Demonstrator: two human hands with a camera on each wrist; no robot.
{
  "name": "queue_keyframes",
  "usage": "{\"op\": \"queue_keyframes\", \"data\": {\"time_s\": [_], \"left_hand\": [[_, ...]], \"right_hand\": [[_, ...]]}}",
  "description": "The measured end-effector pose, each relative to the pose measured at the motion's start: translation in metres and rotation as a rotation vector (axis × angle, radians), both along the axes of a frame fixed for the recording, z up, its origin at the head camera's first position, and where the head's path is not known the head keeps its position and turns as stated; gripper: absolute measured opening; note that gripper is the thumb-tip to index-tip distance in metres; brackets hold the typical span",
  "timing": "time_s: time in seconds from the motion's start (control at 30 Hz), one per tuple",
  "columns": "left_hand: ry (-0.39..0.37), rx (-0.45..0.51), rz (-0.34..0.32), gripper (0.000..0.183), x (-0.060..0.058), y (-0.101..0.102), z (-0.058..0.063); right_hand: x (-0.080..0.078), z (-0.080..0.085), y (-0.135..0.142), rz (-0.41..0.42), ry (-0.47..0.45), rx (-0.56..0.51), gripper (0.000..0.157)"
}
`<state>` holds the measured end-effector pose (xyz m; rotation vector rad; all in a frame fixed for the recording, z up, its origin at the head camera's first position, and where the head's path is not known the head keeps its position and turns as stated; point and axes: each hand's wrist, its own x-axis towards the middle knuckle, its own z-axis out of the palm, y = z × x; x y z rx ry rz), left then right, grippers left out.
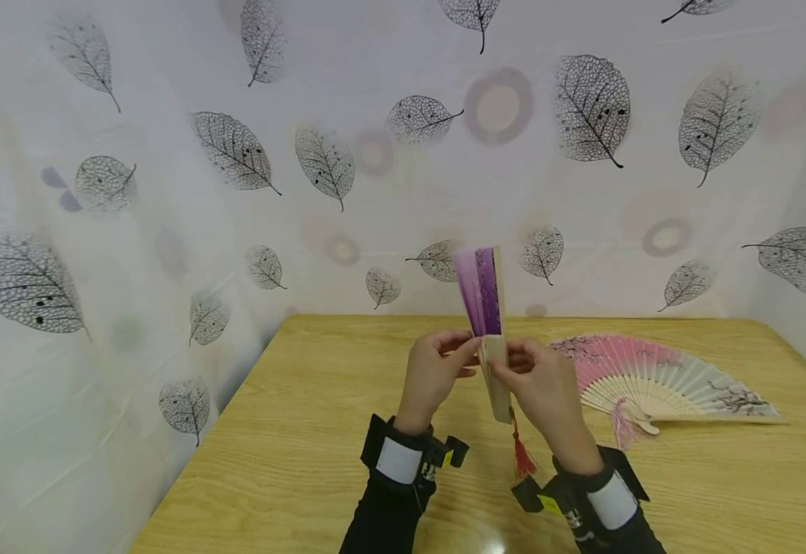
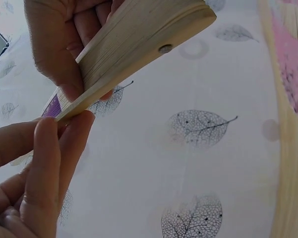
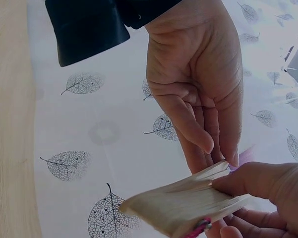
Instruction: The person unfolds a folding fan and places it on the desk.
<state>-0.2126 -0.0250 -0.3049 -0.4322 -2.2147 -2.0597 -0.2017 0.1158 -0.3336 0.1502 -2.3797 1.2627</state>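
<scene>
A folding fan with purple fabric and pale wooden ribs stands nearly upright above the table, mostly folded. My left hand pinches its left edge where fabric meets ribs. From the other side, my right hand grips the ribs between thumb and fingers. A red tassel hangs from the fan's lower end. In the left wrist view, the rib stack slants between both hands, a round rivet near its end. The right wrist view has the left fingertips touching the ribs.
A second folding fan, pink and white with blossom branches, lies spread at the right of the wooden table, its pink tassel beside it. A white leaf-patterned curtain hangs behind the table and along the left side.
</scene>
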Motion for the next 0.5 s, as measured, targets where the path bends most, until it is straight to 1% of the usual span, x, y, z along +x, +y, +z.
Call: {"op": "queue_keyframes", "data": {"time_s": [0.2, 0.5], "left_hand": [[0.019, -0.038, 0.015, 0.026, 0.0006, -0.0013, 0.0004], [0.021, -0.041, 0.013, 0.026, 0.0016, -0.0021, 0.0024]], "right_hand": [[-0.001, -0.0026, -0.0006, 0.007, 0.013, 0.0, 0.029], [0.0, -0.0014, -0.0018, -0.03, 0.011, 0.003, 0.031]]}}
